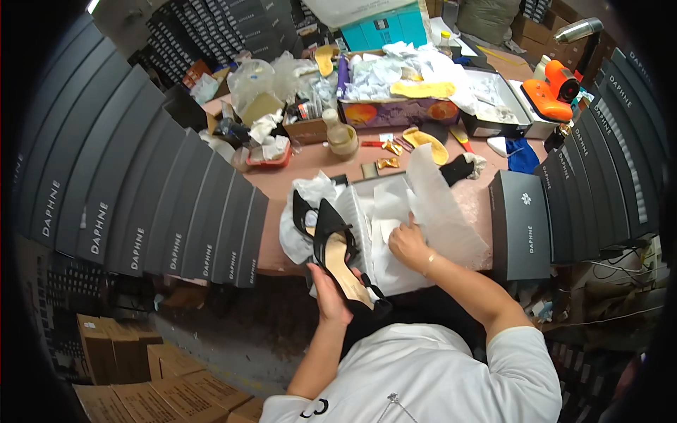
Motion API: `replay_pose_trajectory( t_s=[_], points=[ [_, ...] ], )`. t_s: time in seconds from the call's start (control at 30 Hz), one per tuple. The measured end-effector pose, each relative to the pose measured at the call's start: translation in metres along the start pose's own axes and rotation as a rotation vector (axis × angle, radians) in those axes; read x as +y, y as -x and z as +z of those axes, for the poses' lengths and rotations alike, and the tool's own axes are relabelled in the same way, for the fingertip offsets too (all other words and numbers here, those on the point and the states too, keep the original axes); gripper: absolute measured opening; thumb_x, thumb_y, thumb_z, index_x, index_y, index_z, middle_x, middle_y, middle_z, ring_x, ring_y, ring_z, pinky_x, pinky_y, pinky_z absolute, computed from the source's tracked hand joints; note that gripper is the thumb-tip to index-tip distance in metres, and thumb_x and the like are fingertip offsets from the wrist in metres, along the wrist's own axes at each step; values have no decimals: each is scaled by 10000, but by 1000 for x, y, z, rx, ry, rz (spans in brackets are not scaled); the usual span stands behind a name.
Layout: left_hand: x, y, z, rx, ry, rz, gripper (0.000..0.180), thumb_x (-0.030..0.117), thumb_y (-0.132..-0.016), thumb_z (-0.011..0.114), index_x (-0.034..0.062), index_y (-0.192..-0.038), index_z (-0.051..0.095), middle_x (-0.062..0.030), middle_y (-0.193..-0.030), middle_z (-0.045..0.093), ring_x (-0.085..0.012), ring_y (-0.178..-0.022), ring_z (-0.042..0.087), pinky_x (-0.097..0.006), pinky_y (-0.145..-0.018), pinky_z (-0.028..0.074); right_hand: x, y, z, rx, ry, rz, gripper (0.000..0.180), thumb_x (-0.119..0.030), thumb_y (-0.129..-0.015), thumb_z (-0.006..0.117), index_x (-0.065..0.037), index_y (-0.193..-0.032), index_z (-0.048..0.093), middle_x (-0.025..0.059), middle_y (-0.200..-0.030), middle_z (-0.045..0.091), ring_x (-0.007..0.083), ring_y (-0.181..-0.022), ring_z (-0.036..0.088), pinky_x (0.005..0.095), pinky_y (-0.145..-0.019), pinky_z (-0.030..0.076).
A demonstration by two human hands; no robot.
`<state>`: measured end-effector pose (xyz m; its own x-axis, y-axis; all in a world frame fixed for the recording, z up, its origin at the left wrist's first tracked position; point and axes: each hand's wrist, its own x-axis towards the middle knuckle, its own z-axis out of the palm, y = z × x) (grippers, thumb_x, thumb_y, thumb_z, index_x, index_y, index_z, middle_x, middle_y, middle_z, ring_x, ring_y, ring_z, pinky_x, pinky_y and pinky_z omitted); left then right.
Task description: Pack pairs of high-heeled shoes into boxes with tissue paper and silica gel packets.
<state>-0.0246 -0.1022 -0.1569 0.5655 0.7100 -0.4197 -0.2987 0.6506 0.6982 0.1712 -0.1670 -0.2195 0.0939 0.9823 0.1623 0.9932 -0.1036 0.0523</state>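
Observation:
My left hand (330,295) is wrapped round a black pointed slingback shoe (341,265) with a beige insole, its toe tilted away from me. Beyond it, the other black shoe (303,213) rests on crumpled white tissue (295,240) at the left side of an opened shoe box (400,285). My right hand (410,245) reaches into the box with bent fingers that seem to pinch white paper (385,229); its fingertips are partly hidden. A translucent white sheet (451,218) stands up and spreads over the box's right side.
Stacked dark shoe boxes (162,204) wall the left; more boxes (522,225) stand on the right. Behind are a glass bottle (340,135), yellow insoles (426,145), a purple carton (395,113) of paper, and an orange device (549,99). Brown cartons (169,391) lie at lower left.

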Motion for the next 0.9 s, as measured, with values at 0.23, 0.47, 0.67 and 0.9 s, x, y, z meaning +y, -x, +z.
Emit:
replay_pose_trajectory(
  t_s=[0.23, 0.47, 0.67, 0.9],
  points=[
    [-31, 19, 8, -49, -106, 136, 746, 640, -949, 219, 111, -1476, 198, -86, -1474, 307, -233, -1350, 317, -364, -1098, 266, -71, -27, -44, 142, -846, -133, 521, -404, -939, 461, 89, -1091, 531, 280, -1049, 548, 426, -1042, 500, 597, -1019, 266],
    [-23, 22, -9, -114, -122, 136, 803, 684, -916, 262, 72, -1437, 249, -101, -1393, 414, -221, -1287, 401, -375, -1071, 313, -84, -33, -40, 54, -843, -62, 596, -482, -943, 398, 74, -903, 609, 273, -855, 578, 433, -867, 532, 516, -844, 375],
    [11, -51, -25, -88, -143, -15, 440, 463, -984, 380, 77, -1148, 514, -79, -959, 615, -206, -880, 628, -359, -803, 524, -106, -14, -41, -12, -800, -3, 660, -513, -946, 377, 112, -1014, 576, 279, -1007, 562, 415, -1012, 498, 505, -952, 297],
    [21, -36, -40, -119, -75, 32, 278, 305, -998, 450, 115, -1200, 464, -64, -1017, 575, -183, -923, 592, -327, -805, 502, -114, -24, -57, -108, -984, -21, 567, -451, -942, 419, 91, -982, 581, 275, -1050, 552, 399, -1036, 484, 448, -856, 357]
  ],
)
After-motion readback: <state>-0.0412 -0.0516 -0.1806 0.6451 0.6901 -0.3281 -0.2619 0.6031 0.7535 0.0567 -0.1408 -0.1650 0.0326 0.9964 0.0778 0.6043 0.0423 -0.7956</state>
